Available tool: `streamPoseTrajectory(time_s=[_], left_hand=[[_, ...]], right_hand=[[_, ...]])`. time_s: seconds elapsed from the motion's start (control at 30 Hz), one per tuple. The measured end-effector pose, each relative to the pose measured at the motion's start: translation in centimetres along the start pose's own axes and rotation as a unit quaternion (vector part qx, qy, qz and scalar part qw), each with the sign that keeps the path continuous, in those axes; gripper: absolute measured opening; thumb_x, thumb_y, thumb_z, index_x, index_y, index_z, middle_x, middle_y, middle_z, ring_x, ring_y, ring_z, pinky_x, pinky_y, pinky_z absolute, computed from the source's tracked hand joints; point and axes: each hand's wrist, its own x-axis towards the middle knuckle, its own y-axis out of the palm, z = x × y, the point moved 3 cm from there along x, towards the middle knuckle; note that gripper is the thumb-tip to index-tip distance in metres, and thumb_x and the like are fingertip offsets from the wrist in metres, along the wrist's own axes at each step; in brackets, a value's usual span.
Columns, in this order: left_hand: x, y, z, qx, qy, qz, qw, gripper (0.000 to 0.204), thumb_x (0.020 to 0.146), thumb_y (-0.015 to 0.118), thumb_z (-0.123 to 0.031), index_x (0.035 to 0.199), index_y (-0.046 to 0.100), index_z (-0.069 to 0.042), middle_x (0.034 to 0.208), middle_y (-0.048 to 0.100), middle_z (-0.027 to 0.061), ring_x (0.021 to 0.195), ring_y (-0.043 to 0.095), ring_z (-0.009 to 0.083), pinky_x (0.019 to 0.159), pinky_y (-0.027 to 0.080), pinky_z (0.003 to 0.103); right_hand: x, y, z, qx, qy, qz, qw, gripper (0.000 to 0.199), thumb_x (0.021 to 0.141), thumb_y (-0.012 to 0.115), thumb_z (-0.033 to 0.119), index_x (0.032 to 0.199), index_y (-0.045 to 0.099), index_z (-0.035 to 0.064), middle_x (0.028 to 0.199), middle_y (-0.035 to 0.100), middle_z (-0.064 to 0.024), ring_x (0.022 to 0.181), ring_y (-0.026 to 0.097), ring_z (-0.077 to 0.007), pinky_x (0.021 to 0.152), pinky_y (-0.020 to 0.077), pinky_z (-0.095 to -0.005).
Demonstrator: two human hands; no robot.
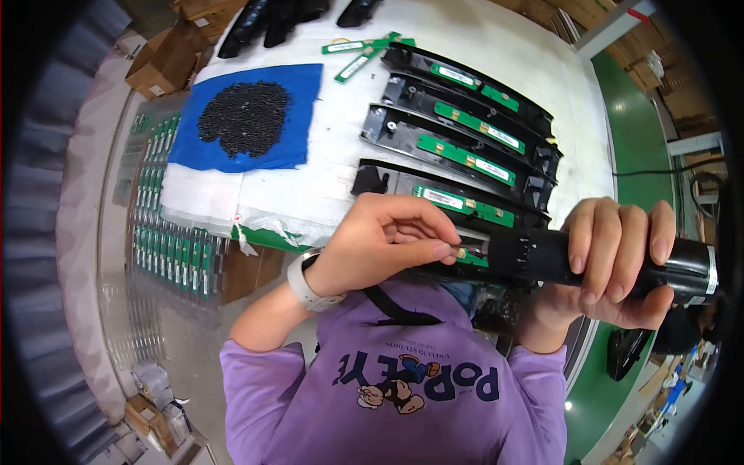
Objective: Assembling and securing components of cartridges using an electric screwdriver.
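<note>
My right hand (620, 248) is wrapped round a thick black electric screwdriver (521, 254), which lies nearly level with its tip toward the left. At that tip, the thumb and forefinger of my left hand (384, 236) are pinched together; whatever is between them is too small to make out. Just under the tip shows part of a green circuit board (471, 260), and the rest of it is hidden by my hands. Beyond them several long black plastic housings (397, 139) lie in a row, with green boards (465, 161) set inside.
A heap of small black screws (244, 120) sits on a blue cloth (310, 101) at the left of the white-covered table (341, 116). Loose green boards (363, 63) and black parts (252, 27) lie farther back. Clear trays of boards (174, 260) stand low at the left.
</note>
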Motion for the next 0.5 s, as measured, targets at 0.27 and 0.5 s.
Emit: streamPoseTrajectory(time_s=[0.27, 0.5], left_hand=[[-0.3, -0.2, 0.6, 0.025, 0.019, -0.011, 0.999, 0.018, 0.082, 0.060, 0.007, 0.100, 0.060, 0.004, 0.092, 0.065, 0.0096, 0.087, 0.065, 0.0145, 0.077, 0.052, 0.023], [0.1, -3.4, -5.2, 0.455, 0.207, -0.238, 0.833, 0.042, 0.068, 0.075, -0.009, 0.107, 0.061, -0.004, 0.097, 0.063, 0.0088, 0.091, 0.060, 0.0210, 0.076, 0.048, 0.033]], right_hand=[[-0.1, 0.4, -0.7, 0.033, 0.062, -0.111, 0.991, 0.028, 0.086, 0.056, 0.029, 0.099, 0.044, 0.0072, 0.064, 0.047, 0.0015, 0.048, 0.045, -0.0099, 0.060, 0.0367, -0.0295], [0.3, -0.9, -2.4, -0.068, 0.099, -0.072, 0.990, 0.035, 0.084, 0.058, 0.033, 0.103, 0.044, 0.0070, 0.062, 0.045, 0.0020, 0.047, 0.044, -0.0097, 0.055, 0.0376, -0.0278]])
